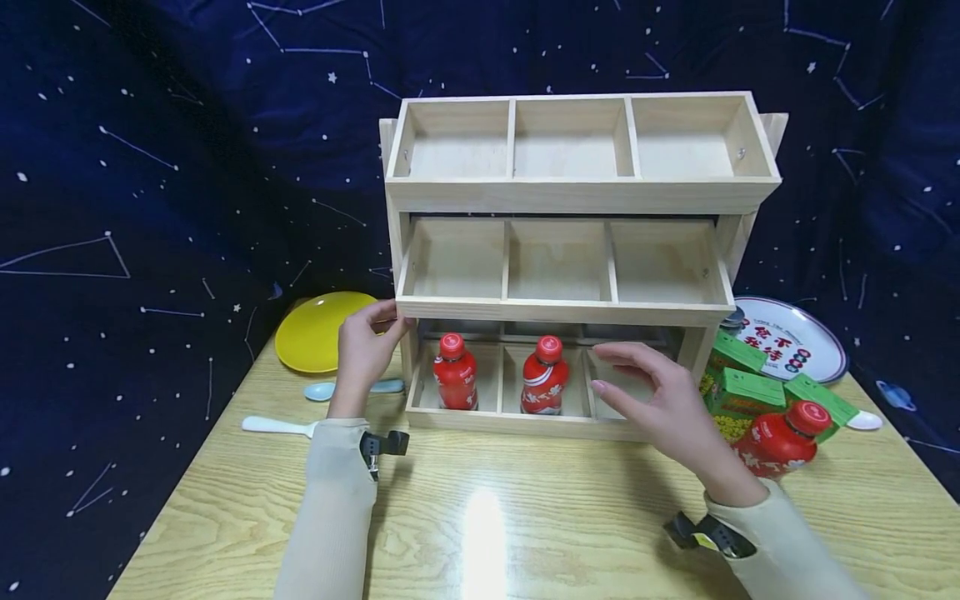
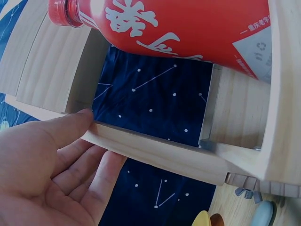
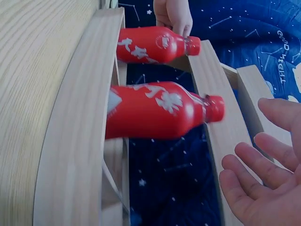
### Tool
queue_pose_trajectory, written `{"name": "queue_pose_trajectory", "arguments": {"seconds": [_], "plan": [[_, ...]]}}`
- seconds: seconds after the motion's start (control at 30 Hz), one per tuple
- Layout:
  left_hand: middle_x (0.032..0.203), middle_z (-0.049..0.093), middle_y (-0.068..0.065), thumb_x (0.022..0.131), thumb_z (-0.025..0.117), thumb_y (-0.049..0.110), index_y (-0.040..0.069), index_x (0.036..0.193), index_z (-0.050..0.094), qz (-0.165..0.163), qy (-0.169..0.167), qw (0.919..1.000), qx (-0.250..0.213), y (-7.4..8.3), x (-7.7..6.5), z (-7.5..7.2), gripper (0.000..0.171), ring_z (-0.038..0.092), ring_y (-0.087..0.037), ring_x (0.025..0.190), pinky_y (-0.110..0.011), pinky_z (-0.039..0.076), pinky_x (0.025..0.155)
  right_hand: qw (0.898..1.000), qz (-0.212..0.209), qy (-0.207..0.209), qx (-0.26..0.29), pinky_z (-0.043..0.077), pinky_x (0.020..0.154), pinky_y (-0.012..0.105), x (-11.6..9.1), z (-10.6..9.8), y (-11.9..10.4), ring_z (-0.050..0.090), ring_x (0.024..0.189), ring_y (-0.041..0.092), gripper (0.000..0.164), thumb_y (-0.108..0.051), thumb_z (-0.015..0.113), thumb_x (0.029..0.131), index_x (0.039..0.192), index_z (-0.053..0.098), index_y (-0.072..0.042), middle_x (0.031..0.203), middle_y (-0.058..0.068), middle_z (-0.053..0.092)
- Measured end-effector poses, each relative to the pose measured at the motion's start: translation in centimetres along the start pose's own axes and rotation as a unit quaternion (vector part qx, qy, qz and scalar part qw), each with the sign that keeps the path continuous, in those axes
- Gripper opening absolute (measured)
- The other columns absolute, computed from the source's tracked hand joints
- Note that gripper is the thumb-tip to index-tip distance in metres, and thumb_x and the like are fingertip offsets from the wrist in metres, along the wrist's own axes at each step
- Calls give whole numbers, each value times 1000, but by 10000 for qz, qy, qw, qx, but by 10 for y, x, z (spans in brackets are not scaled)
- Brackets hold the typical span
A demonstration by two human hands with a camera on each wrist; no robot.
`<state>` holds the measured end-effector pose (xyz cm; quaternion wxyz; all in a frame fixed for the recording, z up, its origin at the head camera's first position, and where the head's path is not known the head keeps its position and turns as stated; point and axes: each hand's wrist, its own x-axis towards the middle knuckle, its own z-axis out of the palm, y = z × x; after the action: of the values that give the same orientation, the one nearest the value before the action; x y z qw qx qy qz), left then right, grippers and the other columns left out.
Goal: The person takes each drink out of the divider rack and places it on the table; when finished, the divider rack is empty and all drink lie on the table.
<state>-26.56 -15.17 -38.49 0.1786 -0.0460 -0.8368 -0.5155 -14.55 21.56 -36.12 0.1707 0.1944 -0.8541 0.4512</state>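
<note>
A three-tier wooden rack (image 1: 577, 198) stands on the table, each tier split into three compartments. My left hand (image 1: 366, 354) pinches the rack's left side post (image 2: 157, 153) between thumb and fingers, just under the middle tier. In the bottom tier, one red bottle (image 1: 456, 379) stands upright in the left compartment and another red bottle (image 1: 546, 385) in the middle one. My right hand (image 1: 667, 404) hovers before the bottom right compartment, thumb and fingers spread and holding nothing. The right wrist view shows its fingertips (image 3: 230, 162) apart from the nearer bottle.
To the right lie a third red bottle (image 1: 778, 440), several green boxes (image 1: 746, 392), a white printed plate (image 1: 795, 333) and a white utensil end (image 1: 865, 420). On the left are a yellow plate (image 1: 311, 337), a blue spoon (image 1: 320, 391) and a white-handled utensil (image 1: 273, 425). A dark starry cloth (image 1: 187, 167) hangs behind.
</note>
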Motion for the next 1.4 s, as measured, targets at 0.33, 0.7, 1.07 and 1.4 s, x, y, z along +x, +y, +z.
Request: {"name": "queue_pose_trajectory", "arguments": {"seconds": [0.33,0.7,1.07,1.4], "plan": [[111,70,-9,90,74,25,9,122,69,-162,-52,9998,-47,-4,-3,1,36,68,-24,99,-35,57,85,9987,40,-143,495,52,95,40,28,44,13,62,110,22,48,-7,77,86,131,60,-8,124,4,63],[113,70,-9,91,73,25,10,123,69,-110,-61,9999,-56,-2,-2,3,36,68,-26,101,-36,57,85,9964,309,36,787,58,82,45,32,69,20,66,103,28,51,-5,75,87,134,58,-13,122,12,63],[113,70,-8,91,74,26,10,122,70,-105,-32,9999,-47,-1,-1,4,34,67,-25,101,-36,58,85,9936,-133,548,974,56,86,30,28,76,20,62,103,20,50,3,76,84,131,62,-8,120,9,64],[112,70,-8,91,73,27,11,122,70,-110,-27,9999,60,-1,0,2,35,68,-24,100,-36,58,84,9803,-1056,1208,1155,51,90,18,28,52,-25,61,102,6,51,23,74,72,120,62,12,111,26,64]]}}
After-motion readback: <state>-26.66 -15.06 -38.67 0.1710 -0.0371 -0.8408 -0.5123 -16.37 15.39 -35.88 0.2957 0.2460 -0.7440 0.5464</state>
